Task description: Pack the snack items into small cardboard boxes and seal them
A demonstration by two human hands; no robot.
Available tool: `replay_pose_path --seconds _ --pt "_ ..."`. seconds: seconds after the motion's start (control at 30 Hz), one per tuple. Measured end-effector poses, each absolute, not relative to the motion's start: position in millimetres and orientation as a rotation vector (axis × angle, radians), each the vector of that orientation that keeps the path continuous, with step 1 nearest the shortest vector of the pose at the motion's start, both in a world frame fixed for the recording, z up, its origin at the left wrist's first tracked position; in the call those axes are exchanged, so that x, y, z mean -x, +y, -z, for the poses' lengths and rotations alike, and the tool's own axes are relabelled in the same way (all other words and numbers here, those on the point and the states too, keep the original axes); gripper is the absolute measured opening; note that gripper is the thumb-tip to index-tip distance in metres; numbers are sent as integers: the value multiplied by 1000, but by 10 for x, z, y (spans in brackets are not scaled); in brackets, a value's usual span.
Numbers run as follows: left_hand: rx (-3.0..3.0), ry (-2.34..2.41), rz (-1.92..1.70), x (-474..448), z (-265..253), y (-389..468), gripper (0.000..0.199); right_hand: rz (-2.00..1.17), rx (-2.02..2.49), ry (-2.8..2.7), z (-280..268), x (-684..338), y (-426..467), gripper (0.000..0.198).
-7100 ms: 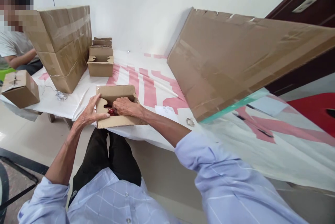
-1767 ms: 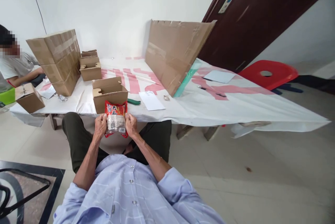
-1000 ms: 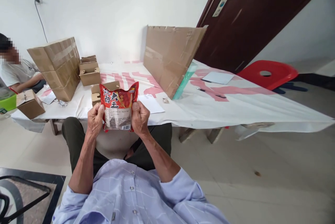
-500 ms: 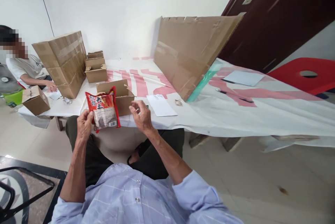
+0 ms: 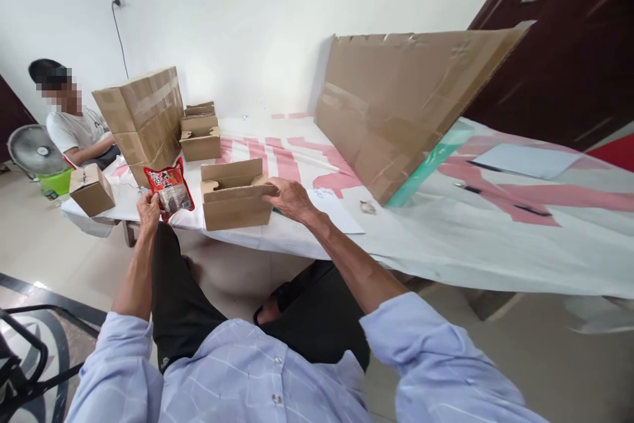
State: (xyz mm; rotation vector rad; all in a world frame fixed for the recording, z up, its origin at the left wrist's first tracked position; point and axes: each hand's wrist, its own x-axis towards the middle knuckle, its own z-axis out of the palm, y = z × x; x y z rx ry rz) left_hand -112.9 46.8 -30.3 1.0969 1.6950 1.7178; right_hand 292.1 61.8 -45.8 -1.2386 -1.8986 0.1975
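Observation:
A red printed food packet (image 5: 172, 191) is pinched by its left edge in my left hand (image 5: 148, 208), held upright just left of an open cardboard box (image 5: 236, 210). That box stands at the table's front edge with its back flap raised. My right hand (image 5: 291, 200) is closed on the box's right front corner, its fingertips partly hidden behind the wall. Beside my right hand lies a sheet of white paper (image 5: 341, 215) with some dark marks, partly covered by the forearm.
Stacked taped cartons (image 5: 148, 119) stand at the left, with small open boxes (image 5: 201, 142) beside them. A large cardboard panel (image 5: 401, 99) leans on the table. A pen (image 5: 468, 188) lies at the right. A co-worker (image 5: 82, 132) sits at the far left near a fan (image 5: 35, 149).
My left hand has carried the packet left, away from the front of the box. My right hand has moved from hovering beside the box to gripping its corner. The view has shifted.

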Motion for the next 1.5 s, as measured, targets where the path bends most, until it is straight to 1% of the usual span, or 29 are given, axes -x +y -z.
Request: replay_pose_path --seconds 0.07,0.1,0.17,0.3,0.33,0.4,0.53,0.63,0.73,0.87,0.97,1.07,1.13,1.2,1.27,1.37,1.43,1.5 --pt "-1080 1721 -1653 1125 390 624 24 -261 1213 -1864 463 -2937 621 7" --pt "-1075 1728 -1622 1119 431 700 28 -307 1186 -1840 463 -2944 618 7" --pt "-1069 1733 -1572 1107 501 856 34 -467 1124 -1778 459 -2954 613 13" --pt "-1085 1725 -1503 1105 562 1210 35 -980 1032 -1577 451 -2971 647 25" --pt "-1096 1719 -1491 1108 563 1309 34 -1061 1024 -1538 452 -2979 663 28" --pt "-1119 1705 -1473 1112 557 1513 33 -1127 1028 -1508 461 -2996 693 30" --pt "-1158 1670 -1446 1109 562 1906 29 -1132 1039 -1520 489 -3010 699 34" --pt "-1182 1642 -1426 1105 592 2158 27 -1023 1051 -1572 500 -2993 646 35" --pt "-1200 1608 -1414 1101 610 2410 29 -928 1071 -1625 501 -2974 581 34" --pt "-1227 1561 -1415 1058 561 2836 32 -898 1084 -1626 523 -2960 561 35" --pt "-1249 1551 -1429 980 508 3163 31 -894 1089 -1608 557 -2924 665 36" --pt "-1267 1548 -1462 916 509 3333 25 -895 1087 -1571 594 -2841 902 37" --pt "-1273 1554 -1494 930 555 3301 23 -905 1086 -1550 615 -2754 1123 38" --pt "-1271 1579 -1539 1009 624 3146 25 -909 1079 -1548 627 -2631 1377 40" --pt "-1264 1623 -1593 1131 701 2880 27 -896 1063 -1565 627 -2461 1645 42" --pt "-1278 1698 -1670 1272 821 2366 21 -891 1056 -1607 583 -2115 2031 44" --pt "-1328 1734 -1685 1248 912 2054 16 -910 1056 -1617 516 -1862 2240 39" --pt "-1418 1729 -1624 1103 1007 1855 12 -925 1043 -1631 422 -1661 2384 31"
